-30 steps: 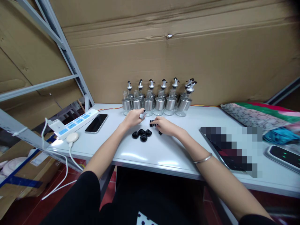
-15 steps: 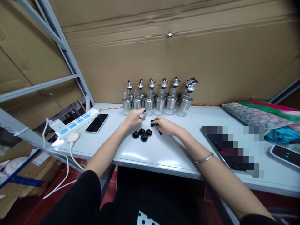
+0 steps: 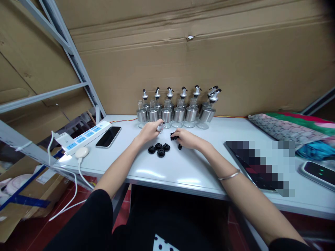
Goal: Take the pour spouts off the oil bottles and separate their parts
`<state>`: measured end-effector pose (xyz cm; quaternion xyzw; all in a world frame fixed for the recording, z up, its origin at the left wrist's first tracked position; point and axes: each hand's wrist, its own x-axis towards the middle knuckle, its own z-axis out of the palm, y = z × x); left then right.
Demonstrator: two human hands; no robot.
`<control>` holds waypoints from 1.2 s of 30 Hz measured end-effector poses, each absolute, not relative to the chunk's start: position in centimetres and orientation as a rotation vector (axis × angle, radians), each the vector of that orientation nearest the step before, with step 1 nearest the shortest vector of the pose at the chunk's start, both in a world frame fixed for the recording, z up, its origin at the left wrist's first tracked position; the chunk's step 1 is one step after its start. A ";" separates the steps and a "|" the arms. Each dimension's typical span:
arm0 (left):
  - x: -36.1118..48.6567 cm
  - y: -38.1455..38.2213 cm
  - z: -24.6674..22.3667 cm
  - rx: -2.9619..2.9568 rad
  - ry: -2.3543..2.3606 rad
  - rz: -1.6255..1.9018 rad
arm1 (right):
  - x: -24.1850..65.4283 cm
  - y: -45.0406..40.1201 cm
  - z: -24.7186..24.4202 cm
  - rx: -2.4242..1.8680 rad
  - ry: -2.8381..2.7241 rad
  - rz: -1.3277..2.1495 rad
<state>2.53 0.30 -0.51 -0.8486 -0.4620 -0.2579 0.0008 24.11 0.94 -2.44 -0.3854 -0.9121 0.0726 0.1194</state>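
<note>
My left hand is closed round a small silver spout piece with a dark tip, just in front of the bottles. My right hand lies low over the table, its fingers on small black parts; whether it grips one is hard to make out. Another small black part lies under its near side. Several black round stoppers sit between my forearms. Behind my hands stand several glass bottles with metal sleeves; the back ones carry silver pour spouts.
On the left of the white table are a phone, a power strip and a round white charger. A tablet-like object, partly pixelated, a patterned bag and a white device lie right. Cardboard rises behind.
My right hand has shifted slightly to the right over the black parts. The spout piece in my left hand has tilted and moved a little right.
</note>
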 end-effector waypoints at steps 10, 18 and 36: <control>2.8 -0.1 -0.4 -2.751 -1.478 -0.883 | 23.2 -0.4 -0.6 -0.986 -2.329 0.118; 3.8 -0.7 -0.5 -2.817 -1.267 -0.847 | 22.9 -1.0 0.1 -0.891 -2.260 -0.002; 4.1 -0.9 -0.6 -2.784 -1.222 -0.917 | 22.9 -0.9 0.0 -1.143 -2.349 0.200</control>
